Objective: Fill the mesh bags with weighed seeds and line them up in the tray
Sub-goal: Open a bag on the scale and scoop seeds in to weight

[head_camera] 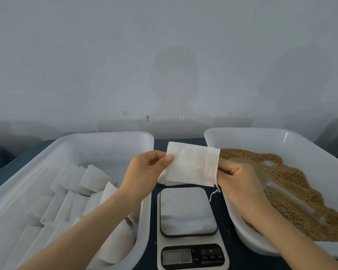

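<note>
Scale point(187, 221) at six o'clock shows a bare platform, so this round's seeds look unweighed. At eight o'clock the left tray point(109, 147) holds rows of white bags point(94, 180), apparently filled, with room beyond. At centre, the left hand point(144, 172) and right hand point(236, 178) each pinch one empty mesh bag point(191, 164) in curled fingers. At three o'clock, seeds point(289, 170) lie plentiful.

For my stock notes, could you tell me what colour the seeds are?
The seeds are golden brown; head view.
</note>
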Motion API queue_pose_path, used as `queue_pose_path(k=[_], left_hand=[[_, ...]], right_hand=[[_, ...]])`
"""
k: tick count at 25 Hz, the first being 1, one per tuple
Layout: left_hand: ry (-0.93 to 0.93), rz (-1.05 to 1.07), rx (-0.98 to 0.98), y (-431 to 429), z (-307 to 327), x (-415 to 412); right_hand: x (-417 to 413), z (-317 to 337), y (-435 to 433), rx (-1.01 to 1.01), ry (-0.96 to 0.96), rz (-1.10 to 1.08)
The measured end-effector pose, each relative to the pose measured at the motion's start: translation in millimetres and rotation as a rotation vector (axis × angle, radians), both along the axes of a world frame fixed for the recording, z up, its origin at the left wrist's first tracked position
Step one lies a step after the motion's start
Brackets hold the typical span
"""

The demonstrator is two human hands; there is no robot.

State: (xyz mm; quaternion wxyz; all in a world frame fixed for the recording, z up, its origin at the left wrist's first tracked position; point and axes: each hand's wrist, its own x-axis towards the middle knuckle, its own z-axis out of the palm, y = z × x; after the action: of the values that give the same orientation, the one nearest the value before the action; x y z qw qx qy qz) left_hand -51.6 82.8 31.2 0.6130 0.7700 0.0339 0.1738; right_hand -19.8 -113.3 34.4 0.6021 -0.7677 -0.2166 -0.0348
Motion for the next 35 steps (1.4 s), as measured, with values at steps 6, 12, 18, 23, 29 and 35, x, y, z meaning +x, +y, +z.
queue_pose_path(k=[6, 12, 18, 23, 29, 35], left_hand=[[-0.089, 0.128, 0.293, -1, 2, -3], [-0.433, 0.009, 1.113, -22, -13, -4], [-0.329, -0.025, 0.971, -25, -20, -3], [0.011, -0.123, 0.582, -19, -21, 2], [0.111, -0.193, 0.487, -16, -20, 1], [0.119, -0.228, 0.5, -17, -19, 0]], right_hand=[[1, 1, -2, -0.045, -0.011, 0.012], [-1, -3, 3, -0.227, -0.133, 0.085], [-1, -5, 2, -0.189, -0.125, 0.091], [18, 6, -25, -0.178, -0.161, -0.16], [75, -12, -95, -1.466, 0.099, -0.492], [76, -25, -100, -1.429, 0.051, -0.535]])
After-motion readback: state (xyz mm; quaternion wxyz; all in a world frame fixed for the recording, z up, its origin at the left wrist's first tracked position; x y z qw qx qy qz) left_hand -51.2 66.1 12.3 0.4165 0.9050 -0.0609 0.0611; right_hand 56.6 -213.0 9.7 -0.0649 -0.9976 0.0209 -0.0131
